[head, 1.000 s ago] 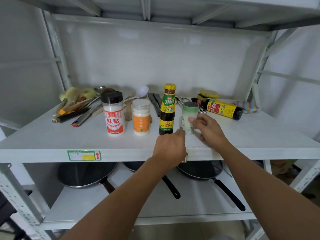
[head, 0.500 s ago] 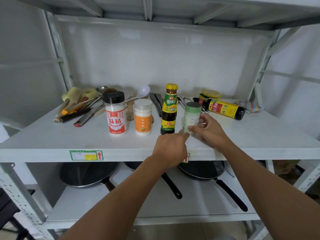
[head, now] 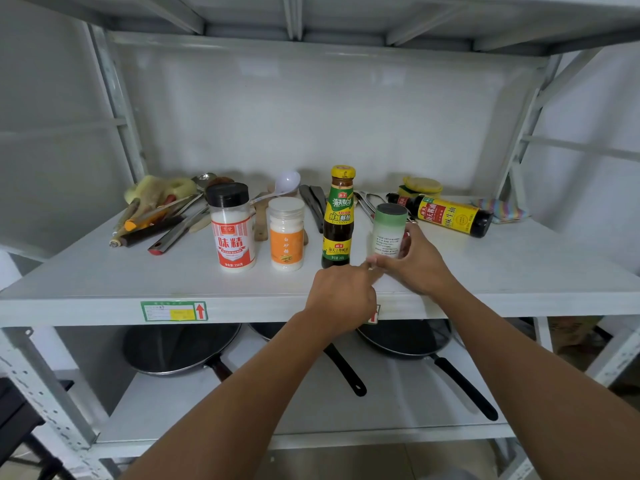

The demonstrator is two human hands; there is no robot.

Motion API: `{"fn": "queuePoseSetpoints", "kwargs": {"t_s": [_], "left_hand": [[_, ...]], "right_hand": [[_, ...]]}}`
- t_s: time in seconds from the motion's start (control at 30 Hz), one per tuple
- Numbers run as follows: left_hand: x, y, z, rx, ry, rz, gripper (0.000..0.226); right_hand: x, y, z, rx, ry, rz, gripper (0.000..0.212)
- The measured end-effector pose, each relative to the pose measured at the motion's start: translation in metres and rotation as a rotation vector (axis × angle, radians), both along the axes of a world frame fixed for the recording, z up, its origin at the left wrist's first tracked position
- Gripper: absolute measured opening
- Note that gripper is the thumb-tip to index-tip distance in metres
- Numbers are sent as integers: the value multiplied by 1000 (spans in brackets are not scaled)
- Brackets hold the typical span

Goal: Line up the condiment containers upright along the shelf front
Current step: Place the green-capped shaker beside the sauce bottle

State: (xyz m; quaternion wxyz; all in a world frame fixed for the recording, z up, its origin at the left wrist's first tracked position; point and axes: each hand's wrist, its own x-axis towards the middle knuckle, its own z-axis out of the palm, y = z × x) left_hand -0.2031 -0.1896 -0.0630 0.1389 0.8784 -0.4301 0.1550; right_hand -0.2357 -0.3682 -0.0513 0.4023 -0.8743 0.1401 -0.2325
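Upright near the front of the white shelf (head: 104, 289) stand a black-capped jar with a red label (head: 231, 227), a small jar with an orange label (head: 286, 233) and a dark sauce bottle with a yellow cap (head: 339, 218). To their right stands a green-topped white container (head: 388, 233). My right hand (head: 415, 261) grips its lower right side. My left hand (head: 341, 297) is curled, a fingertip touching the container's base. A dark soy sauce bottle with a yellow label (head: 446, 213) lies on its side at the back right.
Kitchen utensils (head: 159, 216) lie piled at the back left, with a white ladle (head: 285, 183) and tongs (head: 315, 206) behind the jars. A yellow sponge (head: 422, 186) and a striped cloth (head: 502, 209) sit at the back right. Black pans (head: 180, 348) rest on the lower shelf.
My right hand has slid from the container's top down to its lower side. The container now stands upright beside the sauce bottle, and my left fingertip stays at its base.
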Motion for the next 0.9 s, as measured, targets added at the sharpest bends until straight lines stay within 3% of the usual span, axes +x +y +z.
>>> {"fn": "queuePoseSetpoints", "kwargs": {"t_s": [0.33,0.57,0.77,0.9], "left_hand": [[2,0,-3,-60,-14,-30,52],[3,-1,-8,-87,-25,-32,53],[4,-4,-10,-74,-28,3,52],[3,-5,-10,-83,-30,20,46]], "right_hand": [[-3,-14,-1,188,21,143,94],[-5,-9,-4,75,-41,46,80],[-3,-3,-2,-101,15,-22,73],[-5,-3,3,-45,58,49,70]]}}
